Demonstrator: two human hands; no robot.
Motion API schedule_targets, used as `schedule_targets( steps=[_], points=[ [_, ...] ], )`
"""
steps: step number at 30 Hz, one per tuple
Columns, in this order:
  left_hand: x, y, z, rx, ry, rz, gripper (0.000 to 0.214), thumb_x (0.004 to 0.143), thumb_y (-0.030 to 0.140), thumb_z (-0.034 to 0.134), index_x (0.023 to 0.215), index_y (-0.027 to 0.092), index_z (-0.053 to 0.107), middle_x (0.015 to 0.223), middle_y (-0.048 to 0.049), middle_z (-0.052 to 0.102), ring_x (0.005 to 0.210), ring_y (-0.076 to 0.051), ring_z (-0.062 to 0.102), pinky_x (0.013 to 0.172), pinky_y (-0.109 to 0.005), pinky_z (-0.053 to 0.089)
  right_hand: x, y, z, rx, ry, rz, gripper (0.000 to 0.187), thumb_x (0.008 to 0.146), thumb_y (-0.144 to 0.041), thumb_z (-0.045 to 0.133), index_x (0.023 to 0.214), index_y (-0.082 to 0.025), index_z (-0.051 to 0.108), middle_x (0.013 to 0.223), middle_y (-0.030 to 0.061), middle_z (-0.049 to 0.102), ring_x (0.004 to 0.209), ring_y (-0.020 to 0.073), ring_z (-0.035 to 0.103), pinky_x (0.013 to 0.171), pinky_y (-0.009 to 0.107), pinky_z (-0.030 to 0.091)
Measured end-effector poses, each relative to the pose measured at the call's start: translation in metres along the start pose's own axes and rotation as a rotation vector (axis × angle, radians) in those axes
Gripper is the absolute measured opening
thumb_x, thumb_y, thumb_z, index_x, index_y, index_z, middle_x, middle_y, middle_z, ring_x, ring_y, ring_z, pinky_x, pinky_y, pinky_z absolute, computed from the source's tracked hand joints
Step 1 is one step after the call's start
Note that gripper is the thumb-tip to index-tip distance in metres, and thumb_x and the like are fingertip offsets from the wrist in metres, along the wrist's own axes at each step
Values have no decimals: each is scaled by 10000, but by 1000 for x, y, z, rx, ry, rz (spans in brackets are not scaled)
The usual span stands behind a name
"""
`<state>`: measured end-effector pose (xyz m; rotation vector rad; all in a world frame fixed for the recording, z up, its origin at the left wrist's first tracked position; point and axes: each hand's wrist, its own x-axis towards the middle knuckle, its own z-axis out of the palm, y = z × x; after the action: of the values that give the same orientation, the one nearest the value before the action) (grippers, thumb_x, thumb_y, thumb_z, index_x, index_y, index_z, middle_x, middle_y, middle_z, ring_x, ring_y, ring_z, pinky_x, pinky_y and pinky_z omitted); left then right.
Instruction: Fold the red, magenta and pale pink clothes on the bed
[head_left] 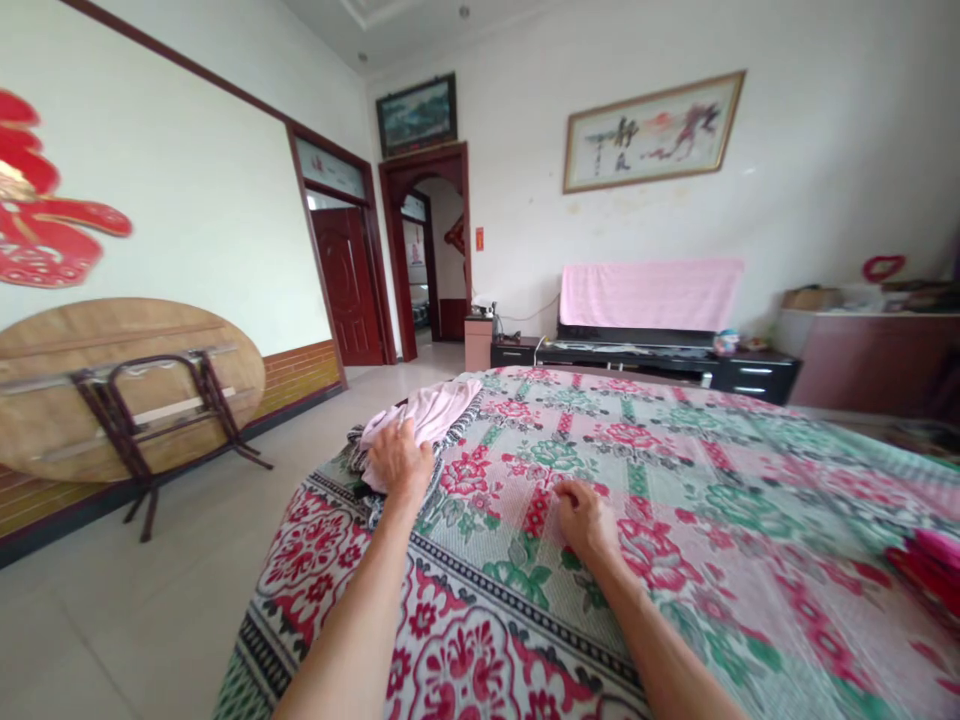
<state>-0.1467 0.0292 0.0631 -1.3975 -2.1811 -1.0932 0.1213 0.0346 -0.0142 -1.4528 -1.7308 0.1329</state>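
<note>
The soft, pale-pink cloth bundle is positioned at the left of the red-and-green floral woven cover. The hands are apart — the left hand laid on the bundle, grip indeterminable; the right hand curled closed. Even palm pressure is advised.

The bundle is matt cloth; the cover, textured cloth; the tabletop, wood.

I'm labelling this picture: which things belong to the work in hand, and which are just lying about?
Seemingly in use:
rumpled pale pink cloth, under the left hand
green-and-pink floral fabric cover, beneath the right hand

Seemingly lying about:
red-and-pink fabric pile, right edge
round wooden folding table, far left
rectangular pink cloth, at the back
</note>
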Motion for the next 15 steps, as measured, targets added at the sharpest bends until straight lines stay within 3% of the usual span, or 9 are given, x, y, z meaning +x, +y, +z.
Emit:
schedule_targets(
  steps=[4,7,10,13,15],
  points=[
    [12,-31,-6,126,-123,-178,443,752,322,560,1173,191,599,1142,-150,612,1043,-329,537,878,-446,383,-9,-31,8,276,-89,-307,354,725,-94,410,1001,-181,614,963,68,658,886,172,604,806,287,467],
    [8,-36,-5,135,-166,-164,378,790,326,513,1129,218,641,1076,-129,657,986,-313,570,865,-443,376,-18,-54,16,417,-212,-414,412,712,-65,407,1060,-191,590,1017,67,642,914,163,593,810,283,474],
    [5,-25,-9,143,-132,-52,334,805,297,480,1066,228,677,1016,-104,687,963,-292,582,867,-427,367,-22,-61,24,491,-274,-353,346,741,-100,429,1020,-200,608,947,55,651,857,162,597,781,287,479],
    [2,-4,-17,163,-128,95,313,806,305,471,998,208,698,945,-102,700,924,-276,594,847,-397,368,-20,-56,29,583,-317,-158,248,800,-213,457,994,-194,611,857,41,657,755,159,594,701,290,489],
    [0,12,-22,158,-190,181,311,817,315,450,936,186,707,900,-107,701,878,-255,606,795,-355,381,-18,-53,30,682,-357,-47,237,815,-295,485,989,-192,609,867,41,659,736,159,593,669,290,490]
  ],
)
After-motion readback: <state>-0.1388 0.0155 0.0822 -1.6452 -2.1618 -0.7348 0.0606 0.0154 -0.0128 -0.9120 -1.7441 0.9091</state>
